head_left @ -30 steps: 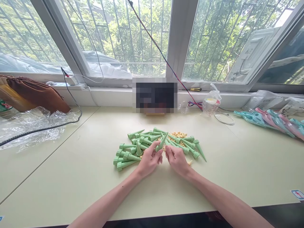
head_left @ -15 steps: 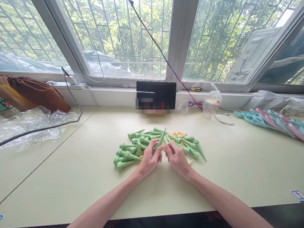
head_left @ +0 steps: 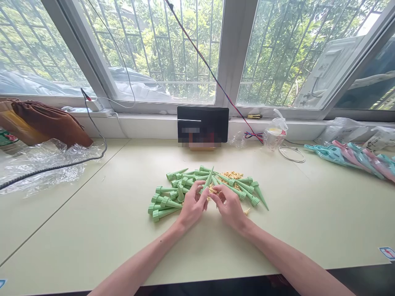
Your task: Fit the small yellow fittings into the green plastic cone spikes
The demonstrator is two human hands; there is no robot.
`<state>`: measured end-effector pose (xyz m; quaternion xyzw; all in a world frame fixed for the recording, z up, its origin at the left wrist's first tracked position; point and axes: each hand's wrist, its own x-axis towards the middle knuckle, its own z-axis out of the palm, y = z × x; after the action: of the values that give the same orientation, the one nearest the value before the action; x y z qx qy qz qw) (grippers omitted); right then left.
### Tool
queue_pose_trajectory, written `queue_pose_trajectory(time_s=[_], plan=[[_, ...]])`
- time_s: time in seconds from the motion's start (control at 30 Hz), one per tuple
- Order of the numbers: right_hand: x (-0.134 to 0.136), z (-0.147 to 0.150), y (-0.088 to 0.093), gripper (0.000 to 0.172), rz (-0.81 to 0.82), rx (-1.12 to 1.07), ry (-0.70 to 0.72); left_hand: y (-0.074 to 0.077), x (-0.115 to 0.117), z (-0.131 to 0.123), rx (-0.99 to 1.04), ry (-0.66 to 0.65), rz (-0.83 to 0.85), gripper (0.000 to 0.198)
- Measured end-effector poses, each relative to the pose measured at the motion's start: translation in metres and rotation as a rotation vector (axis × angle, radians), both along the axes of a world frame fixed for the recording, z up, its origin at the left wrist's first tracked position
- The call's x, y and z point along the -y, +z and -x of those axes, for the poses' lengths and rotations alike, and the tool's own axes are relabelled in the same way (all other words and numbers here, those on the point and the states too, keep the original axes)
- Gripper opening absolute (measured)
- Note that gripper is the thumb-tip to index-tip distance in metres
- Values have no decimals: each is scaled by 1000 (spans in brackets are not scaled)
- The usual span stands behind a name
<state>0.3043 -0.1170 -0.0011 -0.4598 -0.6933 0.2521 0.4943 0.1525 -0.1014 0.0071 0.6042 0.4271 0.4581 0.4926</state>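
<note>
A green plastic plant-watering spike is gripped in my left hand, its point tilted up and slightly right. Close beside it, the thumb and forefinger of my right hand are curled around a small yellow plastic piece, partly hidden by the fingers. More green spikes with ribbed caps lie piled to the left of my hands, and others lie to the right. Behind my right hand is a heap of small yellow pieces. One loose yellow piece rests by my right wrist.
A dark tablet on a stand is at the back of the pale table. Clear plastic wrap, a black cable and a brown bag are at left. At right are a bagged cup and pink and turquoise hangers.
The thumb and forefinger of my right hand have parted slightly, showing more yellow between them. The spike in my left hand has shifted a little to the left.
</note>
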Motion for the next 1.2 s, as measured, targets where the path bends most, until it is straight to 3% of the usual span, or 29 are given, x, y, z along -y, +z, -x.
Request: queue_pose_trajectory(time_s=[0.23, 0.53, 0.8, 1.2], plan=[[-2, -4, -6, 14, -137, 105, 23, 5, 0, 2, 78, -72, 74, 30], [-4, -4, -8, 15, -175, 99, 48, 4, 2, 4, 83, -135, 61, 28], [-1, -4, -10, 25, -125, 109, 24, -2, 5, 5, 59, -201, -4, 27], [3, -4, -5, 33, -105, 131, -23, -7, 4, 5, -18, -183, -121, 25]])
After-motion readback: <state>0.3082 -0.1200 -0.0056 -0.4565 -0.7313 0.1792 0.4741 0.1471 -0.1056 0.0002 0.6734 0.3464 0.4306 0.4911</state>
